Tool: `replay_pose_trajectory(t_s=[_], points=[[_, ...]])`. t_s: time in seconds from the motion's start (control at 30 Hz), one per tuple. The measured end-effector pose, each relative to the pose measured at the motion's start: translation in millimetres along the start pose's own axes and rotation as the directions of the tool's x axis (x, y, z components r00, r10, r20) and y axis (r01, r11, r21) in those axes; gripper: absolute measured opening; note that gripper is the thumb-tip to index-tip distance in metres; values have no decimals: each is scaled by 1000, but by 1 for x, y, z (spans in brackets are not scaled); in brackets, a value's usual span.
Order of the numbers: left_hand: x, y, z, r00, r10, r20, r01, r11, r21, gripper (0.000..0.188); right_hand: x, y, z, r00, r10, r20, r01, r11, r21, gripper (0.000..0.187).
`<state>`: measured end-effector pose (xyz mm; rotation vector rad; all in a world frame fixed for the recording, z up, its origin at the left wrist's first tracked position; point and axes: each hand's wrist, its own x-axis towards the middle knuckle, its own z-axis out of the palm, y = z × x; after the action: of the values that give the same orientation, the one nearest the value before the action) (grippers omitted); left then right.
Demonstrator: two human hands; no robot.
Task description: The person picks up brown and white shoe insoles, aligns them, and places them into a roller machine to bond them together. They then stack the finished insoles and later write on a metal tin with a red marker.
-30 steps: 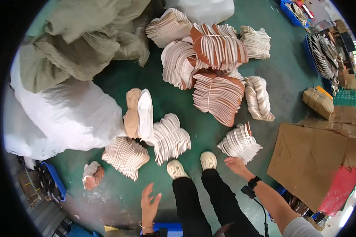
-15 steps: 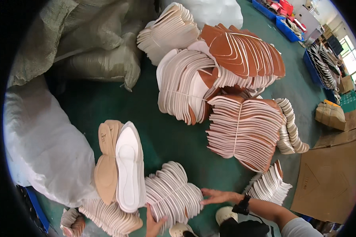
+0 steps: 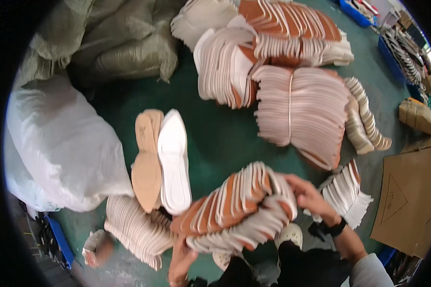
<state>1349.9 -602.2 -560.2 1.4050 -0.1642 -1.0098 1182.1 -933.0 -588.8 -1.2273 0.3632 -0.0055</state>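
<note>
Between my two hands is a thick bundle of insoles (image 3: 234, 203), white-edged with brown faces, tilted above the floor near my feet. My left hand (image 3: 181, 259) grips its left end, and my right hand (image 3: 307, 193) is closed around its right end. Just beyond the bundle's left end lie a stack of tan insoles (image 3: 147, 177) and a stack of white insoles (image 3: 174, 165), side by side. A bundle of pale insoles (image 3: 134, 229) rests to the left of my left hand. Near my right wrist sits a smaller bundle of white insoles (image 3: 342, 196).
Large tied insole bundles (image 3: 304, 107) are heaped at the far right. A white sack (image 3: 67, 148) bulges at the left, with olive woven sacks (image 3: 124, 48) behind it. Flattened cardboard (image 3: 409, 201) lies at the right. Beneath me are my light clogs (image 3: 289, 235).
Both hands have lifted and tilted the insole bundle off the floor, so its brown faces now show. My right hand has moved from its side to grip its end. The whole view has shifted.
</note>
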Motion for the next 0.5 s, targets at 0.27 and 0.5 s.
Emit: replay_pose_trajectory(t_s=[0.27, 0.5], points=[[10, -17, 33, 944, 122, -307, -37, 962, 269, 32, -20, -3, 15, 999, -37, -38, 37, 999, 2, 72], [1, -25, 28, 931, 76, -356, -16, 986, 167, 33, -25, 5, 30, 999, 13, -47, -15, 998, -63, 56]])
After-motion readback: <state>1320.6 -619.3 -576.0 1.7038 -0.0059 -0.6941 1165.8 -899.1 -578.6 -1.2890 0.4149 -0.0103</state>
